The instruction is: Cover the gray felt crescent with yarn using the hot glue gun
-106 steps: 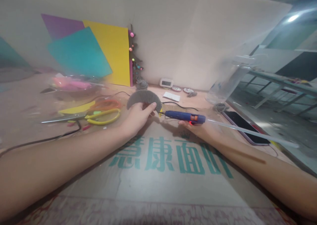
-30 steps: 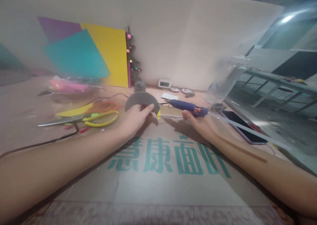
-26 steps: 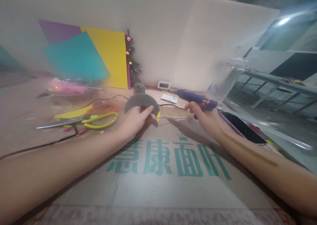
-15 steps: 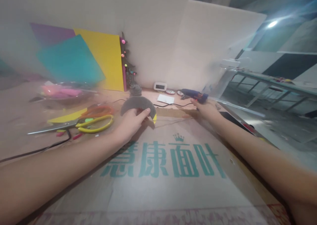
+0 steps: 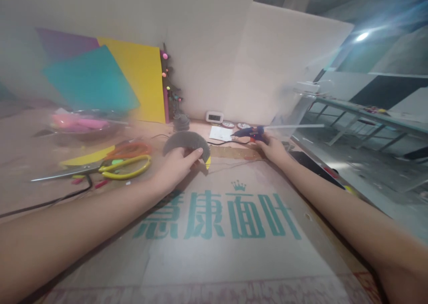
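My left hand (image 5: 180,166) is closed on a grey rounded piece (image 5: 186,141), thumb across its near side. A bit of yellow (image 5: 207,162) shows at that piece's right edge; its underside is hidden. My right hand (image 5: 274,149) grips a blue glue gun (image 5: 251,133), its nozzle towards the left. From the gun's back a long whitish glue stick (image 5: 294,126) sticks out level to the right. Behind the nozzle lies a small white paper (image 5: 220,133), and a black cord (image 5: 217,143) runs along the table below it.
Scissors (image 5: 127,168) with yellow and orange handles lie at left near yellow paper (image 5: 88,156). A clear bowl (image 5: 83,128) holds pink items. Coloured sheets (image 5: 143,81) and a small decorated tree (image 5: 174,94) lean at the wall. A white digital clock (image 5: 214,117) stands behind. A printed sheet (image 5: 214,259) covers the front.
The glue gun in my right hand has moved left and turned, so its glue stick swung from slanting down to level. My left hand stays on the grey rounded piece.
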